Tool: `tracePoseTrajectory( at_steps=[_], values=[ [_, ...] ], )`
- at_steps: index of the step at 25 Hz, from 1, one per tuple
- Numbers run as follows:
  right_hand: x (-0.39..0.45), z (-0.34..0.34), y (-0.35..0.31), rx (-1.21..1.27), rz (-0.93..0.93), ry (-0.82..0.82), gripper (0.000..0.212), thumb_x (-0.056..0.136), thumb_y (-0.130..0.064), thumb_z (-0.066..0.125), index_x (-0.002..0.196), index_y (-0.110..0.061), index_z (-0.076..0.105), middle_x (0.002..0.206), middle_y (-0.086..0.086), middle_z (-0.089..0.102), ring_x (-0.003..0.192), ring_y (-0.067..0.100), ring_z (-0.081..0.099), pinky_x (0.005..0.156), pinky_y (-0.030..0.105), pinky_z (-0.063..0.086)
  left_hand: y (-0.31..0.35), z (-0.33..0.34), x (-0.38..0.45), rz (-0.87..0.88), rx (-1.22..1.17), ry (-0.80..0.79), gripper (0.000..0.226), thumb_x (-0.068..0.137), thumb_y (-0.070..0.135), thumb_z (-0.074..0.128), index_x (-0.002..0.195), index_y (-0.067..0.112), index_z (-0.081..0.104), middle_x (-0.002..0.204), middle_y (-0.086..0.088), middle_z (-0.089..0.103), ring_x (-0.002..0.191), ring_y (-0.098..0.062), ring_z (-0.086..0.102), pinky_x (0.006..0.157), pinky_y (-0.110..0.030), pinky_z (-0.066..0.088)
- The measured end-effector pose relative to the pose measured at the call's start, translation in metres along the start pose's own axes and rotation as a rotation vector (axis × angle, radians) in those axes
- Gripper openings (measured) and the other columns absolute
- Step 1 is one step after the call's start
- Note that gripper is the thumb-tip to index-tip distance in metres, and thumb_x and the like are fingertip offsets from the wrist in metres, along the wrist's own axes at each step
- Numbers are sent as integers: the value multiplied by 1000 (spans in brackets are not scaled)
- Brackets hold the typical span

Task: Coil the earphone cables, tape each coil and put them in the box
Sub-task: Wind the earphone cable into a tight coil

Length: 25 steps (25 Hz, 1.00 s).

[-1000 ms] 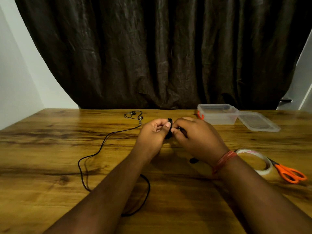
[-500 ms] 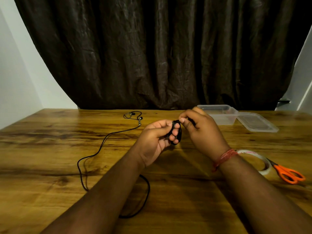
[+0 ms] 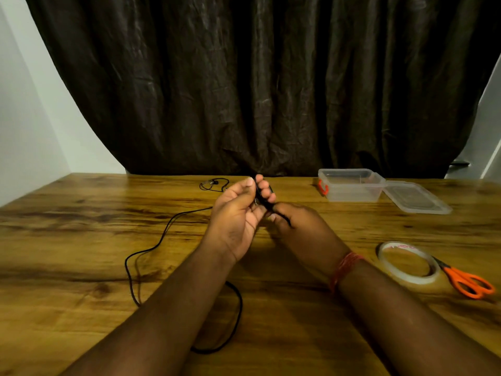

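Our left hand (image 3: pixel 238 210) grips thin black cable loops (image 3: pixel 261 198) wound round its fingers; right hand (image 3: pixel 298 226) pinches the strand below. Slack trails left across the grainy wooden desk (image 3: pixel 81 240). Clear rectangular plastic box (image 3: pixel 352 184) beyond right hand, contents unclear.

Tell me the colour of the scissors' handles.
Orange. The scissors lie beside the tape roll on the table's right side, clearest in the head view.
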State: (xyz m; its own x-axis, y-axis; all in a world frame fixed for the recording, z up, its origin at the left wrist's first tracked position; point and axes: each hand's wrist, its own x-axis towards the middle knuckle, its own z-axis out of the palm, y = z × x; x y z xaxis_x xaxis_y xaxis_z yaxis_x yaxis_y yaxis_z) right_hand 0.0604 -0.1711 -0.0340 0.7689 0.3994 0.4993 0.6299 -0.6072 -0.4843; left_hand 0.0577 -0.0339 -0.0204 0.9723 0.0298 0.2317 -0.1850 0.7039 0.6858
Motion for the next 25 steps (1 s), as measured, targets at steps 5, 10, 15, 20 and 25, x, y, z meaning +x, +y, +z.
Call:
tracePoseTrajectory(
  at_steps=[5,10,15,20,25],
  values=[
    [-2,2,-6,-182,-79,-27,23,95,-16,54,115,-8,64,108,11,63,99,26,59,86,37,45,-4,-7,2,104,177,47,16,99,7,51,105,1,65,93,-11,76,94,-22,73,79,-27,58],
    [-3,-6,-9,-210,-130,77,17,86,-12,63,103,-8,64,101,9,61,91,23,59,76,25,41,-10,-6,2,112,394,74,17,98,10,55,110,4,66,97,-7,77,96,-16,73,72,-17,55],
    [-3,-3,-6,-146,-172,133,16,81,-4,65,96,-10,64,99,5,49,85,16,53,76,28,45,-15,-7,0,54,586,66,19,99,14,54,110,7,68,92,-4,76,86,-11,72,69,-18,55],
    [-1,-6,2,-169,-168,109,20,84,-12,66,104,-15,61,104,1,51,90,16,55,79,35,49,-13,-5,-1,-147,528,46,25,103,9,43,105,6,67,96,-12,72,90,-18,67,82,-34,56],
    [-1,-16,7,-283,-142,94,26,81,-30,70,103,-26,57,107,-5,50,94,16,55,74,40,51,-12,-6,-3,-254,567,-30,27,104,5,37,110,-5,62,98,-18,66,72,-10,64,99,-43,49]
  ],
)
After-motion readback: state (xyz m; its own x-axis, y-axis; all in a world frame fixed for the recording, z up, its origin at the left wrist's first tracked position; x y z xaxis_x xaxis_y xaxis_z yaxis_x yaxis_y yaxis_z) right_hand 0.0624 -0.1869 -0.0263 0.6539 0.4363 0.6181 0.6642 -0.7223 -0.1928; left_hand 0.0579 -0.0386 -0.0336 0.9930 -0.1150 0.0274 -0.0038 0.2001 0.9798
